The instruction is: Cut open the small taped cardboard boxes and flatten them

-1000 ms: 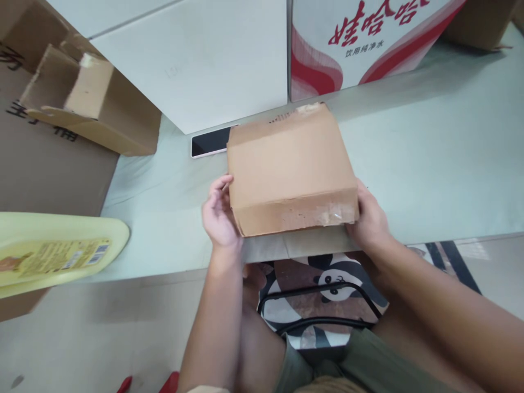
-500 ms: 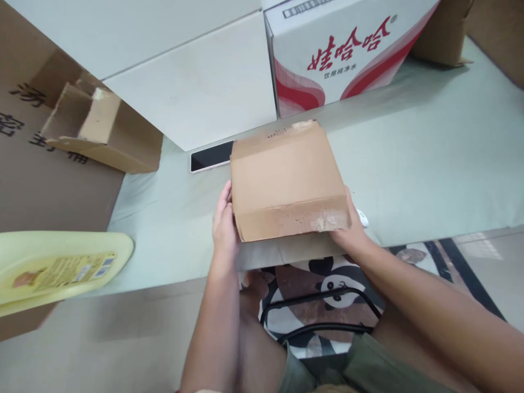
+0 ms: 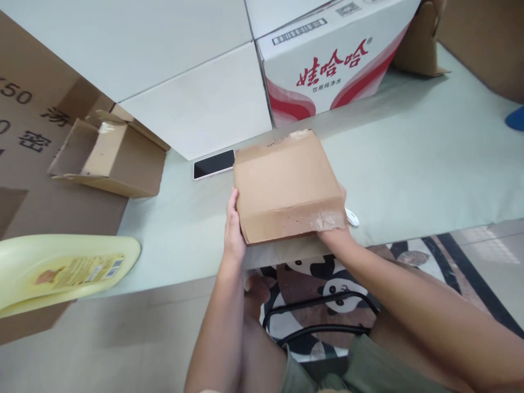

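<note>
A brown cardboard box (image 3: 286, 177) is held between both my hands over the front of the green-covered table (image 3: 176, 240). My left hand (image 3: 234, 229) presses along its left side, fingers pointing away from me. At the near right corner, my right hand (image 3: 336, 238) grips the box, most of its fingers hidden beneath and behind it. Torn tape marks the front strip and the far edge. A phone (image 3: 214, 164) with a dark screen lies just beyond the box's far left corner. Part of a white object (image 3: 351, 217) shows beside my right hand.
White boxes (image 3: 196, 114) and a red-and-white water carton (image 3: 323, 76) stand along the back. At left are an opened cardboard box (image 3: 135, 158) and a pale yellow bottle (image 3: 73, 267). Brown cardboard (image 3: 417, 43) and a blue object (image 3: 516, 119) are on the right.
My view has shifted, so the surroundings appear displaced. My right hand has slid further under the box's near right corner. The box stays in both hands.
</note>
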A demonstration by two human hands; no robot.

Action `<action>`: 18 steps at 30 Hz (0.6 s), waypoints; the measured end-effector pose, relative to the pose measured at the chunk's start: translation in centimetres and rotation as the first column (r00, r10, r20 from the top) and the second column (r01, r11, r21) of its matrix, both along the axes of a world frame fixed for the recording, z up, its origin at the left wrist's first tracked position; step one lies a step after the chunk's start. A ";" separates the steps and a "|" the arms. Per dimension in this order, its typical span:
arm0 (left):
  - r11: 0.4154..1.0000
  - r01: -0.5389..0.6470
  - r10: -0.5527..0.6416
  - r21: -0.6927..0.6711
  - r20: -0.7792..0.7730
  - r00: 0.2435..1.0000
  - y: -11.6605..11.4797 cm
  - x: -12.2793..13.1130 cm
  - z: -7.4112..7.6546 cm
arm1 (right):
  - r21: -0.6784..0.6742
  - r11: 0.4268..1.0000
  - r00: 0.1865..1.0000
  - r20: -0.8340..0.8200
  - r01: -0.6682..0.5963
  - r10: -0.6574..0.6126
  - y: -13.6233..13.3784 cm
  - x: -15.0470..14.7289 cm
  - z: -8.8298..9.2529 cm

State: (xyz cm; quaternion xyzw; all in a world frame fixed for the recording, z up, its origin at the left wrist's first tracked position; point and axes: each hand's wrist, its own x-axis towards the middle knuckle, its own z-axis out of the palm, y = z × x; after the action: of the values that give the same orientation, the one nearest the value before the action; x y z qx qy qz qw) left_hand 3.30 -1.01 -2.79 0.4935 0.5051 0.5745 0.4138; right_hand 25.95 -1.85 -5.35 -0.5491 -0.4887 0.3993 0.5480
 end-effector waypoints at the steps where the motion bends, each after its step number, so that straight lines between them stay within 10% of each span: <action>1: 1.000 0.023 -0.023 0.020 0.001 1.000 -0.1 0.0 0.0 | -0.013 0.998 0.998 -0.011 0.060 -0.060 0.0 -0.2 0.3; 10: 0.976 0.143 -0.070 0.162 -0.388 0.919 -0.9 -0.1 -1.0 | -0.069 0.972 0.975 0.013 0.224 -0.223 0.4 0.2 1.5; 18: 0.957 -0.091 0.202 0.275 -0.406 0.891 0.0 1.1 -1.9 | -0.034 0.991 0.990 0.061 0.127 -0.125 0.1 0.5 1.9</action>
State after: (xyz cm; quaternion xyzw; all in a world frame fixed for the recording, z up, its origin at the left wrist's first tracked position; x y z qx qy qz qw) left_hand 4.38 -0.97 -4.69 0.6160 0.5437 0.5401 0.1822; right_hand 26.42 -1.77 -3.43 -0.6006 -0.4615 0.3567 0.5469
